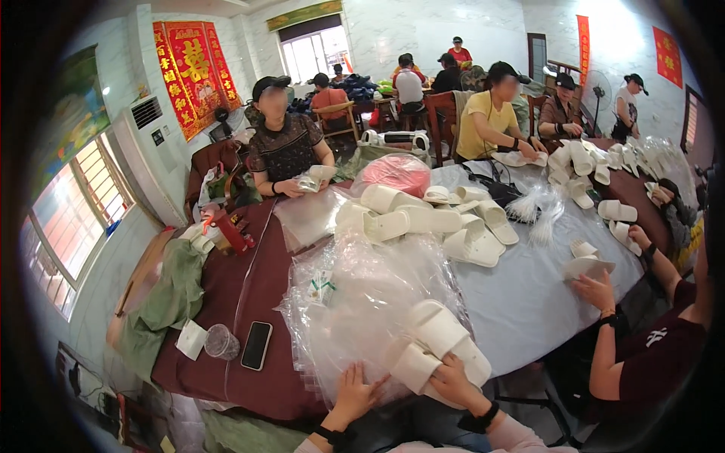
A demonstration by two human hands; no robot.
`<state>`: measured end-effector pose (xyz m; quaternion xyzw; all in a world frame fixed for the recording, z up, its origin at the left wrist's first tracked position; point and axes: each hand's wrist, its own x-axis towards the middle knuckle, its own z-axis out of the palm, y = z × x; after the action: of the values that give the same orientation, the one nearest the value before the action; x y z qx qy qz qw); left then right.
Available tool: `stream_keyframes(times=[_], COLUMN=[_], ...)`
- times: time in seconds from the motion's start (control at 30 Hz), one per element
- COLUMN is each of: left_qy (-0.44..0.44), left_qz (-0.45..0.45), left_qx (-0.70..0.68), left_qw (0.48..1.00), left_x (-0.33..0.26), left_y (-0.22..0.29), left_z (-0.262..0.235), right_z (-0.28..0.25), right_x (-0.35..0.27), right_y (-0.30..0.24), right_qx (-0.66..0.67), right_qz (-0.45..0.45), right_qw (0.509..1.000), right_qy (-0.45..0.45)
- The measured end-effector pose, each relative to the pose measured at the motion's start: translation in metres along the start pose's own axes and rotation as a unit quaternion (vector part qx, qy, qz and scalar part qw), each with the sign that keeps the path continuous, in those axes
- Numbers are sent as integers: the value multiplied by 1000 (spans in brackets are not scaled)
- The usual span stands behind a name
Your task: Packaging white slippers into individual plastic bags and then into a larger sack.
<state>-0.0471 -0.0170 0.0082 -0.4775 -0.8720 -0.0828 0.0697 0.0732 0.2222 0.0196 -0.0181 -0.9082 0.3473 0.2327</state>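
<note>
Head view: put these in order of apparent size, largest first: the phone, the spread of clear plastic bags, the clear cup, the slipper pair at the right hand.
1. Clear plastic bags
2. Slipper pair, partly covered by the right hand
3. Phone and clear cup: too close to rank

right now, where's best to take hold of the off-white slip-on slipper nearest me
Likely by the broad strap of that off-white slip-on slipper, coming from its heel end at lower right: the strap arches up and opens toward that side, where the right hand reaches in.
</note>
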Motion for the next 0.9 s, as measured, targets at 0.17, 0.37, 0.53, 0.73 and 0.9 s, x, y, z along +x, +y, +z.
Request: stream_keyframes(times=[0.17,0.37,0.53,0.73,0.9], left_qy=[15,-17,-8,83,84], left_qz=[-12,-43,-64,-22,-29], left_qx=[-60,-60,-92,-42,43], left_qw=[998,997,994,995,995], left_x=[-6,-11,2,5,14], left_y=[-1,0,-10,-2,5], left_z=[12,20,16,19,31], right_z=[-15,-26,-32,-58,-61], right_x=[-16,4,-6,-12,-25], right_y=[16,-8,-14,-33,-36], right_qx=[100,149,238,284,374], right_qz=[35,-3,-31,-20,-1], right_qw=[994,989,957,914,857], right_qy=[-14,-17,-162,-290,-355])
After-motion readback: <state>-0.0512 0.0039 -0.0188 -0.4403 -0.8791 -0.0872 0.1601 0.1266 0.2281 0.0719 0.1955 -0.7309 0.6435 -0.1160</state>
